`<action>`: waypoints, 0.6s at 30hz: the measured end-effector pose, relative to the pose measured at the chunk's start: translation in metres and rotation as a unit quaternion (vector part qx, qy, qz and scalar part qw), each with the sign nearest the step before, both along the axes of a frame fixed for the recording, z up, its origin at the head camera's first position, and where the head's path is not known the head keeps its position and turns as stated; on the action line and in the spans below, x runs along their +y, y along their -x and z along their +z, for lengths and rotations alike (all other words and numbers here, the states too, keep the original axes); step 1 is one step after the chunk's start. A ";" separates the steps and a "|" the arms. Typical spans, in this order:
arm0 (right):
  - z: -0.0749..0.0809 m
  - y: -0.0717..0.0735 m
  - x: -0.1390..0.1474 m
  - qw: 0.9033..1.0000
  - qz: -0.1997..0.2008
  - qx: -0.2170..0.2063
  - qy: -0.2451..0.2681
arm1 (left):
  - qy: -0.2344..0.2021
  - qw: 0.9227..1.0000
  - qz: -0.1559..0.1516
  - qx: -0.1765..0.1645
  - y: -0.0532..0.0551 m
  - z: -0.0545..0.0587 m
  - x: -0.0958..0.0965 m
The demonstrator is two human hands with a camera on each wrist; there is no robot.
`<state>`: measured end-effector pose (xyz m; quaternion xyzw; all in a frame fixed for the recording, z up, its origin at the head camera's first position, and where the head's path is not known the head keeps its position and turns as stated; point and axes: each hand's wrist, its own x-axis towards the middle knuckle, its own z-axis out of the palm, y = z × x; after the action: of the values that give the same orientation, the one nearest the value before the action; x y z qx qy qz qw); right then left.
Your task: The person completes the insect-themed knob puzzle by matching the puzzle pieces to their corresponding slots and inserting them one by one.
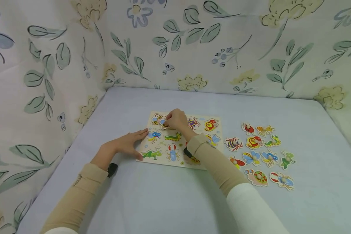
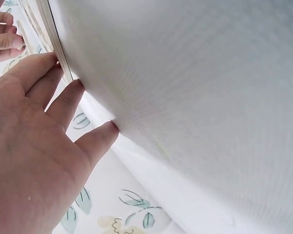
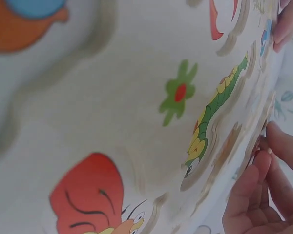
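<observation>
Right sleeve (image 1: 220, 167) partly hides the puzzle board (image 1: 164, 147).

Left hand (image 1: 125, 143) spread, thumb (image 1: 136, 155) apart, right hand (image 1: 177, 120) pinching, fingers (image 3: 244, 192) curled, right forearm (image 1: 217, 165) angled inward

From the wearer's head we look forward and down across the tabletop (image 1: 152, 195), far enough back to take in the whole puzzle board (image 1: 161, 161) and the floral cloth (image 1: 193, 58) beyond. On the left wrist we sit close behind the left grip (image 2: 39, 146), facing along its fingers, tilted, with the board's edge at upper left. On the right wrist we hang close over the board, looking slantwise across it toward the right grip (image 1: 176, 119). Both wrist views share the board and both grips with the head view.
</observation>
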<state>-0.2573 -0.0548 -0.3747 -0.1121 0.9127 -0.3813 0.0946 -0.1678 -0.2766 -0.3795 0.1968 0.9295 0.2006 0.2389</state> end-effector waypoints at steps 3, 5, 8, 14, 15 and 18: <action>0.000 0.001 -0.001 1.000 0.004 0.001 0.001 | 0.001 1.000 0.002 0.001 0.002 0.000 0.001; 0.000 0.002 -0.002 1.000 0.009 0.003 0.000 | 0.002 1.000 0.004 0.003 0.002 -0.001 0.001; 0.000 0.002 -0.005 1.000 0.009 0.000 0.001 | 0.005 1.000 0.008 0.005 0.002 -0.001 0.000; -0.002 -0.001 -0.009 1.000 -0.006 -0.005 -0.004 | 0.002 1.000 0.011 0.006 0.000 -0.001 0.000; -0.002 -0.001 -0.010 1.000 -0.007 -0.003 -0.007 | 0.002 1.000 0.011 0.006 0.000 -0.001 0.000; -0.001 -0.002 -0.013 1.000 -0.008 0.002 -0.012 | 0.003 1.000 0.011 0.006 0.000 0.000 0.000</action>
<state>-0.2556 -0.0681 -0.3757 -0.1041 0.9184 -0.3707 0.0909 -0.1675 -0.2766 -0.3790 0.1866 0.9337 0.1992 0.2318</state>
